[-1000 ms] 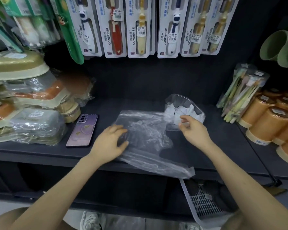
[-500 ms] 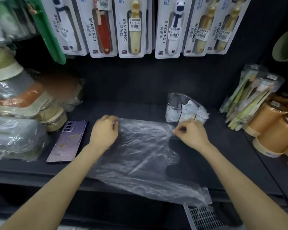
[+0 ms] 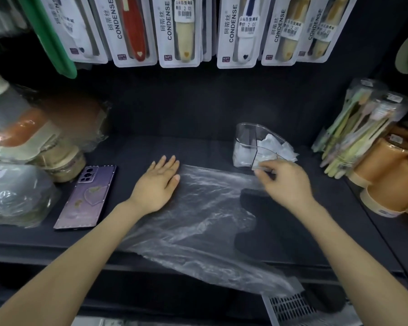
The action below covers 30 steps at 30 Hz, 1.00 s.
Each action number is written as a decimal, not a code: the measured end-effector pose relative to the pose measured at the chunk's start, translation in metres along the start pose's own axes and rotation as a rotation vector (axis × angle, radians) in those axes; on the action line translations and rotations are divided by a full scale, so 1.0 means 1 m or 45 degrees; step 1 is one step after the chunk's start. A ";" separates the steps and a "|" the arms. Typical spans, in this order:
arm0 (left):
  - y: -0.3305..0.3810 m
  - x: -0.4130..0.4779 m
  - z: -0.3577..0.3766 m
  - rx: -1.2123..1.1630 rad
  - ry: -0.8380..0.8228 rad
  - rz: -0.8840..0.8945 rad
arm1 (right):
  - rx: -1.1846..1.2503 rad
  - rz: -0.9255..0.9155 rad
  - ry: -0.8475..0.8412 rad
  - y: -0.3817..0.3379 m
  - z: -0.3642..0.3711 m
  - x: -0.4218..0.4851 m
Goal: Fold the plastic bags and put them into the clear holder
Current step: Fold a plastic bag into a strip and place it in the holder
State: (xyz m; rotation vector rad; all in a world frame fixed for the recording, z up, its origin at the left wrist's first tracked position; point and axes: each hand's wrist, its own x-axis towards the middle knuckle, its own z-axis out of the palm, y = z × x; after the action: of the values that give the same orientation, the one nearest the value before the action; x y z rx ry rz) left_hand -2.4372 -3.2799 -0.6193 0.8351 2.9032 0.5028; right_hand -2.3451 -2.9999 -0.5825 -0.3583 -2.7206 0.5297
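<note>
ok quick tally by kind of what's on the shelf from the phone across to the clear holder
phone: 1
spread plastic bag: 1
clear holder: 1
total: 3

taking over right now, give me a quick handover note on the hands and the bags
Left hand: open, flat, pressing the plastic bag at its far left corner onto the shelf.
Right hand: pinching the bag's far right edge, just in front of the clear holder.
Bag: spread out unfolded, near end hanging over the shelf's front edge.
Done: some folded bags sit in the holder.
Left: fold this bag, put it in the holder.
</note>
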 end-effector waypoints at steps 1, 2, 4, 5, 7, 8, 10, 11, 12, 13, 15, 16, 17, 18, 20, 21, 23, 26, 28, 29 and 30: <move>0.004 -0.004 -0.001 0.044 0.027 0.051 | -0.038 -0.152 0.073 -0.016 0.007 -0.005; 0.009 -0.008 -0.002 0.112 0.025 0.103 | -0.033 -0.284 0.076 -0.032 0.015 -0.008; 0.016 -0.014 0.003 0.219 -0.042 0.155 | -0.084 -0.440 -0.126 -0.058 0.039 -0.007; 0.017 -0.016 0.006 0.236 -0.091 0.143 | -0.152 -0.446 -0.305 -0.067 0.049 -0.007; 0.012 -0.019 0.012 0.248 -0.162 0.101 | -0.314 -0.384 -0.607 -0.066 0.063 -0.008; 0.009 -0.021 0.014 0.238 -0.166 0.092 | -0.346 -0.349 -0.668 -0.058 0.064 -0.010; 0.004 -0.022 0.015 0.241 -0.172 0.083 | -0.387 -0.277 -0.654 -0.032 0.056 -0.016; 0.003 -0.022 0.014 0.242 -0.188 0.069 | -0.428 -0.231 -0.641 -0.018 0.047 -0.018; 0.004 -0.022 0.011 0.218 -0.208 0.048 | -0.465 -0.187 -0.627 -0.005 0.037 -0.019; 0.005 -0.022 0.009 0.135 -0.217 0.037 | -0.460 -0.155 -0.601 0.003 0.025 -0.022; 0.005 -0.025 0.003 -0.271 -0.150 -0.019 | -0.248 -0.158 -0.493 0.007 0.002 -0.033; 0.005 -0.029 -0.003 -0.529 -0.068 -0.057 | -0.071 -0.193 -0.420 0.002 -0.008 -0.042; 0.004 -0.038 -0.011 -0.752 0.013 -0.062 | 0.099 -0.232 -0.372 -0.004 -0.018 -0.054; 0.003 -0.049 -0.019 -0.866 0.070 -0.050 | 0.234 -0.289 -0.369 -0.012 -0.027 -0.068; 0.000 -0.077 -0.031 -0.891 0.096 0.018 | 0.293 -0.431 -0.473 -0.023 -0.036 -0.098; -0.001 -0.094 -0.036 -0.872 0.080 0.074 | 0.244 -0.491 -0.521 -0.025 -0.034 -0.111; -0.006 -0.125 -0.037 -0.758 0.087 0.162 | 0.078 -0.593 -0.470 -0.024 -0.023 -0.131; -0.016 -0.152 -0.030 -0.558 0.078 0.180 | -0.088 -0.705 -0.194 -0.021 -0.008 -0.146; -0.019 -0.157 -0.026 -0.573 0.100 0.122 | -0.072 -0.703 -0.062 -0.017 -0.004 -0.146; -0.019 -0.156 -0.024 -0.601 0.128 0.095 | -0.053 -0.682 -0.015 -0.015 -0.005 -0.143; -0.019 -0.154 -0.022 -0.650 0.160 0.064 | -0.042 -0.648 0.025 -0.013 -0.008 -0.138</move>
State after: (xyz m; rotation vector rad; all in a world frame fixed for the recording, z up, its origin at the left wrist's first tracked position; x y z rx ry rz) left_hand -2.3197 -3.3826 -0.6068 0.8148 2.6552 1.2688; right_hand -2.2189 -3.0517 -0.6100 0.3169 -2.6561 0.3324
